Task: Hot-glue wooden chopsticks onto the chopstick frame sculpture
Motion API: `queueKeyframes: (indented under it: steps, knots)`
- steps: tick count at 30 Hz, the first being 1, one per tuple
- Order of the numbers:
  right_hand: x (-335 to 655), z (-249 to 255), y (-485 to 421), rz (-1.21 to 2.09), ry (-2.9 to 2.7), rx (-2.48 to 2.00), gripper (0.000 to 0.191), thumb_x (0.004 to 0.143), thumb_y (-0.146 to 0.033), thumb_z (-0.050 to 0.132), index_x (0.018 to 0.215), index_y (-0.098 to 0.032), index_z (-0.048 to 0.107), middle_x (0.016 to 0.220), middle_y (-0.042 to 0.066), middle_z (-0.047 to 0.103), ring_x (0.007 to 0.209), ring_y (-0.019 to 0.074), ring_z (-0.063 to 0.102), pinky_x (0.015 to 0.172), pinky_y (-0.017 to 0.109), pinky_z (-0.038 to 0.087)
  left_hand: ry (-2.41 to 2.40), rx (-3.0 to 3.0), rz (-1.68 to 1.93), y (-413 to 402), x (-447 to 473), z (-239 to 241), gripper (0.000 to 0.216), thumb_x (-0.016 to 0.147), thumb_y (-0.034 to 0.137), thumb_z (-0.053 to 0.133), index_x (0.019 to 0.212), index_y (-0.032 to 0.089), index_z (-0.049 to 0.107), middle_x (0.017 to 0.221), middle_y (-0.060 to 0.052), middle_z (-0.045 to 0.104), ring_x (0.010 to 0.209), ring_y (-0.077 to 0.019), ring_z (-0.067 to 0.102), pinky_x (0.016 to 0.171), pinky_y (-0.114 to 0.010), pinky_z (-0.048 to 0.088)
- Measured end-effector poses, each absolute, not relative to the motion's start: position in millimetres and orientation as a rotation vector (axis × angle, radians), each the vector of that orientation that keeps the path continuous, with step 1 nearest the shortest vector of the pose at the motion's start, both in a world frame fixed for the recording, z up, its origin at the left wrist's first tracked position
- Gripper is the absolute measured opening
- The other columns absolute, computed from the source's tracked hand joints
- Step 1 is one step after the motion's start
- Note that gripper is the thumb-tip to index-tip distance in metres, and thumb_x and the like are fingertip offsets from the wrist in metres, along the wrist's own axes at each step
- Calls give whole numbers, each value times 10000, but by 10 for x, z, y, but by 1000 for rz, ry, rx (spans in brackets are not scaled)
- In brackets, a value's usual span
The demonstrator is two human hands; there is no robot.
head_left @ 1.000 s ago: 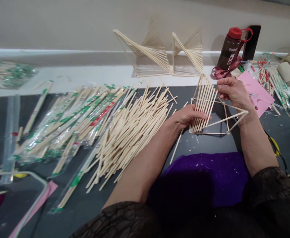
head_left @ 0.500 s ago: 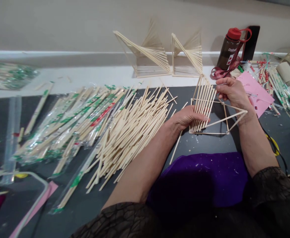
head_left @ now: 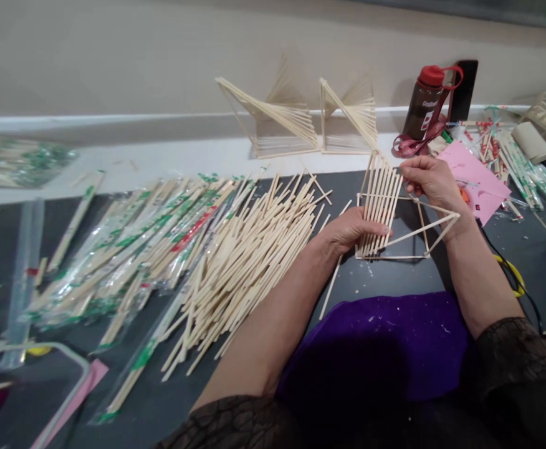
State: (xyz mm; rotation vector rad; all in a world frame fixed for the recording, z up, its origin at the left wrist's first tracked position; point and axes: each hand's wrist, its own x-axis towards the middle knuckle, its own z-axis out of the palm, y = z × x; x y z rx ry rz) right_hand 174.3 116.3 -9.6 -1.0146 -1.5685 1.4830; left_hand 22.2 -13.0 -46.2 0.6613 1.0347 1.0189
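Observation:
A small frame of wooden sticks point(head_left: 397, 215) stands on the dark table, with a slanted row of sticks on its left side. My left hand point(head_left: 350, 229) lies against that row, fingers pressed flat on the sticks near their lower ends. My right hand point(head_left: 429, 181) is closed in a pinch at the top right of the row, holding the frame there. A large loose pile of bare chopsticks point(head_left: 249, 243) lies just left of my left hand.
Wrapped chopsticks point(head_left: 128, 243) spread over the left of the table. Two finished stick structures point(head_left: 301, 118) stand by the wall. A brown bottle with a red cap point(head_left: 422, 103), pink paper point(head_left: 474, 178) and more sticks sit at right. Purple cloth point(head_left: 389, 343) lies near me.
Both hands stay on the stick frame with little movement. The view has tilted slightly, so everything sits a bit lower and further left in the picture.

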Motion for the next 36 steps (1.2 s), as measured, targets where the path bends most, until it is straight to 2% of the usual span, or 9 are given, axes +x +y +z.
queueKeyframes:
  steps: [15,29,36]
  knots:
    - [1747,-4,1112,1554,-1527,-1113,133,784,-80,646,701,-150,723,584,-11,658,423,34,524,364,147,294,1086,686,988,-139,182,-474,518,453,189,884,932,124,696,669,-22,703,587,-145,626,611,-289,471]
    - [1739,-21,1109,1519,-1557,-1116,58,721,-103,698,711,-158,684,581,-15,636,458,52,521,381,163,310,1086,666,998,-151,221,-449,500,449,155,867,918,141,694,642,6,680,567,-133,607,603,-282,454]
    - [1774,19,1113,1486,-1502,-1149,112,749,-37,659,726,-147,671,555,-33,601,411,41,470,383,178,290,1049,699,1011,-155,214,-441,433,508,189,848,905,133,685,728,-45,720,667,-166,649,715,-330,489]
